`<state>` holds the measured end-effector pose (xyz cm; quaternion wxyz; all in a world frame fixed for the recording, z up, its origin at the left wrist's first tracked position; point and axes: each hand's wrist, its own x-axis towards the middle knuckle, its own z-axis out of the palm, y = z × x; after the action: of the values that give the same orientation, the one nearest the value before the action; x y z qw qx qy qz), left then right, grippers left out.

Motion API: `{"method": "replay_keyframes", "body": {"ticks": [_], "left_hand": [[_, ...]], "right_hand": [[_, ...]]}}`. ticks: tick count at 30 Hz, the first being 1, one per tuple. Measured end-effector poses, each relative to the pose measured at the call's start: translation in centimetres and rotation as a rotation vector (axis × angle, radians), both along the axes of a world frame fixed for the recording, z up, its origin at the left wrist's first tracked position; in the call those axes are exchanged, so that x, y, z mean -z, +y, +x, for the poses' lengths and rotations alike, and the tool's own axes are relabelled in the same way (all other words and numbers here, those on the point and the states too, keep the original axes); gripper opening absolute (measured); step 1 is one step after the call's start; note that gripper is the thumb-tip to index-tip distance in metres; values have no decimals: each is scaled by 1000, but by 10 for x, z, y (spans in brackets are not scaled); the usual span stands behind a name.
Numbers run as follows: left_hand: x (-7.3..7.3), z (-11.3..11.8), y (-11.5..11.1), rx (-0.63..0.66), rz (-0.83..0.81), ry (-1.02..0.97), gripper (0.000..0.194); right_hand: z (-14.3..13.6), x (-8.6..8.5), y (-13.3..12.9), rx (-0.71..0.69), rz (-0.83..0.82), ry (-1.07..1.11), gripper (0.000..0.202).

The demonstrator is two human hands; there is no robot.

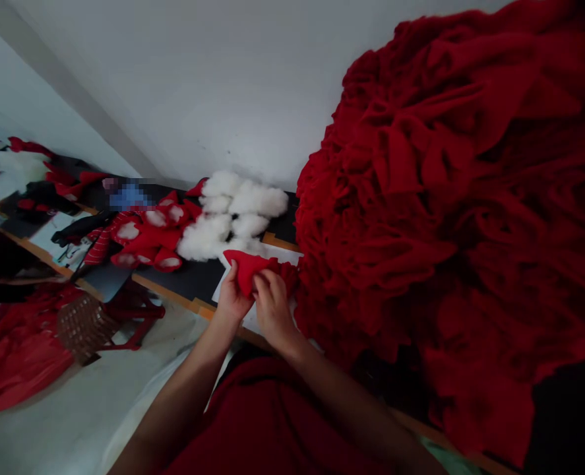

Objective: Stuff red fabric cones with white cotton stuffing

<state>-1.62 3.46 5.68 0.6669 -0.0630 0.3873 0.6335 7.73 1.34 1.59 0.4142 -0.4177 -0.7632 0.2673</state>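
Observation:
A small red fabric piece (245,267) with a pointed corner is held above a white sheet (219,288) at the table's edge. My left hand (233,293) grips its left side, thumb up against the cloth. The fingers of my right hand (271,300) are bent against its lower right part, and their tips are partly hidden. Just beyond the cloth lie fluffy white stuffing clumps (217,218). More crumpled red fabric lies directly behind my right hand.
A huge heap of red fabric (396,198) rises on the right. Red and white stuffed pieces (153,237) lie left of the stuffing. A stool (134,316) and a red bag (20,349) are on the floor at left. A wall (223,86) stands behind the table.

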Motion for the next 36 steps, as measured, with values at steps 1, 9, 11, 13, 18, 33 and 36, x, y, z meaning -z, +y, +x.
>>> {"method": "replay_keyframes", "body": {"ticks": [1, 9, 11, 13, 18, 33, 36], "left_hand": [[0, 1, -1, 11, 13, 1, 46], [7, 6, -7, 1, 44, 67, 33], [8, -3, -8, 29, 53, 43, 39], [8, -14, -7, 81, 60, 18, 47], [3, -33, -3, 57, 16, 21, 49], [0, -33, 0, -82, -22, -16, 32], [1, -30, -3, -22, -43, -32, 31]], "right_hand": [[-2, 1, 1, -49, 16, -5, 42], [-10, -12, 28, -229, -53, -124, 52], [-7, -16, 30, -341, -24, -145, 47], [-4, -19, 27, -403, 21, -157, 45], [-6, -17, 8, -184, 79, -121, 40], [-16, -13, 18, 135, -99, 154, 33], [-19, -10, 29, 157, -328, 237, 53]]}}
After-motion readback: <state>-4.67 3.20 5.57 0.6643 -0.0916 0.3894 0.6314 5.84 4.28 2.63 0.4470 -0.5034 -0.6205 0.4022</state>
